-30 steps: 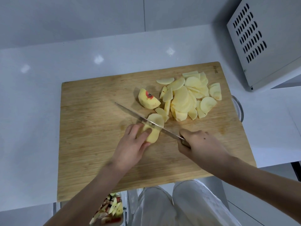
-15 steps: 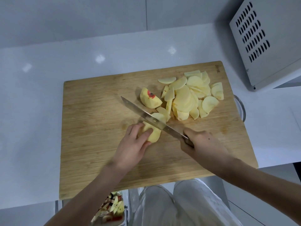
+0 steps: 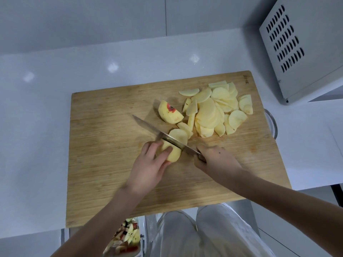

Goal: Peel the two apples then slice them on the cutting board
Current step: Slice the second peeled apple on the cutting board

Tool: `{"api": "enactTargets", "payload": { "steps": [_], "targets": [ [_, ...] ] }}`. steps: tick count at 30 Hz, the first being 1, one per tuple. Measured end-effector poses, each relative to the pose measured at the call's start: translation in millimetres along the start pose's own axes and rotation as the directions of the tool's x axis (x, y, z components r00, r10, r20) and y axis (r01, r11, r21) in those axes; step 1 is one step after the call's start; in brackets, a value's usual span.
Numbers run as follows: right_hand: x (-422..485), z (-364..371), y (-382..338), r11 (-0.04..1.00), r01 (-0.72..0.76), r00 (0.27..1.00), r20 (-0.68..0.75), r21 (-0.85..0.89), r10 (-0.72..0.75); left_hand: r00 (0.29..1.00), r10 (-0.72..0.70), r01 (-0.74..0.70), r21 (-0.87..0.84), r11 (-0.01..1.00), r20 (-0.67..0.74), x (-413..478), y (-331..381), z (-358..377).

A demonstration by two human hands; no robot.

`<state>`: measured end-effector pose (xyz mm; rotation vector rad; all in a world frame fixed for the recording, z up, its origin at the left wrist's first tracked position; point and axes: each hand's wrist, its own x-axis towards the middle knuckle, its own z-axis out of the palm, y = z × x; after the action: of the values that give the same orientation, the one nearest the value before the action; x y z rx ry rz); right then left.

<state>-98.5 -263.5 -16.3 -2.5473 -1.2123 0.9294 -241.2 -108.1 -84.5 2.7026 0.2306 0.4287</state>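
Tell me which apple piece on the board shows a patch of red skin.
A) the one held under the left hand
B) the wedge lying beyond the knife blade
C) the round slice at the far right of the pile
B: the wedge beyond the knife carries a red patch on top, while the apple piece that the left hand holds looks all pale yellow.

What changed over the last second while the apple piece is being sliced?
The knife in the right hand lifted a little, then came back down across the apple piece, the hand ending nearer it. The left hand kept its fingers on that piece; nothing was let go. The slice pile, the wedge with red skin and the cutting board stayed put.
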Motion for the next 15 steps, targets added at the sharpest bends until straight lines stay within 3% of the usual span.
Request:
{"api": "enactTargets", "payload": {
  "steps": [6, 15],
  "targets": [
    [-16, -10, 5, 0.993, -0.003, 0.997, -0.077, 0.114, 0.012, 1.000, 0.023, -0.024, -0.044, 0.999, -0.013, 2, 3, 0],
    [-25, -14, -5, 0.999, -0.035, 0.998, -0.046, 0.016, 0.036, 1.000, 0.002, -0.003, -0.056, 0.998, -0.020, 3, 4, 3]
  ]
}}
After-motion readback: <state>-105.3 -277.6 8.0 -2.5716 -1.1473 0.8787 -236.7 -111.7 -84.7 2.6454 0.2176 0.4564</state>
